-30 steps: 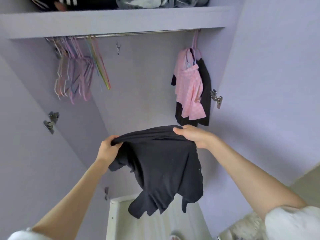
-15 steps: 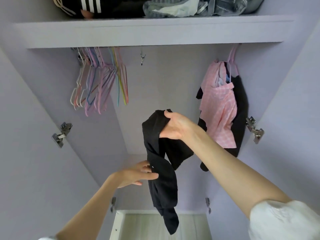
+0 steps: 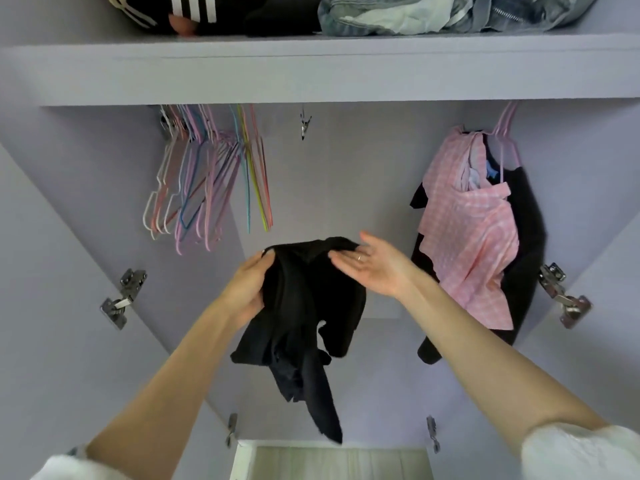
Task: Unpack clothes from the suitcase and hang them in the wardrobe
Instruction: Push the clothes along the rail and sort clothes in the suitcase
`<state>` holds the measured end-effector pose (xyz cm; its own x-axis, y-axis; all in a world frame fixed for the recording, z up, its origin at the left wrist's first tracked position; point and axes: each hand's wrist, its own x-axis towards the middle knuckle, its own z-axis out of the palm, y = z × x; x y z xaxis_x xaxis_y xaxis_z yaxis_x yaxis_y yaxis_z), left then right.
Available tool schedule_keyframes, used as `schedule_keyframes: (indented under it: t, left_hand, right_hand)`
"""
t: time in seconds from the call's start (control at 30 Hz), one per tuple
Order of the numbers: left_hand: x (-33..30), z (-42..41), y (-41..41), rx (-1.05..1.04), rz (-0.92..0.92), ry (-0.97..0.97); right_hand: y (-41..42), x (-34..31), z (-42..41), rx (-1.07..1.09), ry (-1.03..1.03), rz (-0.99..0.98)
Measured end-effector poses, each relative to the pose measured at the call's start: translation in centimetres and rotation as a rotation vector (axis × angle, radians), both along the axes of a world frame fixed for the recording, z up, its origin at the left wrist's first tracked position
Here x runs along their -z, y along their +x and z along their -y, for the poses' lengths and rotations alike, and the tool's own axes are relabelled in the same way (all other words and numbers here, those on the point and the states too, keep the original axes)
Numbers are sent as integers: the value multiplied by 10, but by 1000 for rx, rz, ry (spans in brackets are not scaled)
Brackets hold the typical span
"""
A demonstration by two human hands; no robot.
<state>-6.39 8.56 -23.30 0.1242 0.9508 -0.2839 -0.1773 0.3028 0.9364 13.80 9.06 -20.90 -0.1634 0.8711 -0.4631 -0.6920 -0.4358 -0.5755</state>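
In front of the open wardrobe (image 3: pixel 346 202), the left hand (image 3: pixel 247 289) grips the bunched black garment (image 3: pixel 304 317) by its side while the right hand (image 3: pixel 374 268), fingers straight, touches its top edge, below the empty hangers (image 3: pixel 207 181).

Below the matt lilac shelf (image 3: pixel 311 74), thin coated wire hangers (image 3: pixel 207 188) hang glossy beside a matt black cloth garment (image 3: pixel 304 306), a pink checked woven shirt (image 3: pixel 474 230) and bright metal hinges (image 3: pixel 121 299).
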Motion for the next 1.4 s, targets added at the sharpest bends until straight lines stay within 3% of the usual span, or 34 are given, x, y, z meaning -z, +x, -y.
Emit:
schedule_keyframes:
  t: [0.13,0.23,0.4,0.5,0.7,0.9,1.07,1.23,1.33,1.4]
  left_hand:
    - [-9,-32,4,8,90,-33]
    - [-6,-50,0,-29,183,-124]
    - [5,-68,-8,37,140,-162]
    - [11,-69,-10,167,-61,-77]
    - [27,-63,-2,402,-471,64]
    - [34,-77,16,206,-841,229]
    - [31,-87,18,247,-748,155]
    - [29,-92,13,140,-744,81]
    - [29,-84,8,268,-691,26]
    - [24,-81,5,437,-759,51]
  right_hand:
    - [-19,35,3,-548,170,550]
    - [-24,58,-4,-769,214,621]
    - [-40,72,-22,-574,183,588]
    - [-38,69,-31,-420,160,441]
    - [-29,65,-55,-326,136,443]
    - [-14,59,-70,-345,67,468]
    - [15,51,-73,-374,-8,488]
    - [49,41,-75,-451,-9,752]
    - [59,31,-77,-464,5,843]
    - [60,23,-79,-388,-22,811]
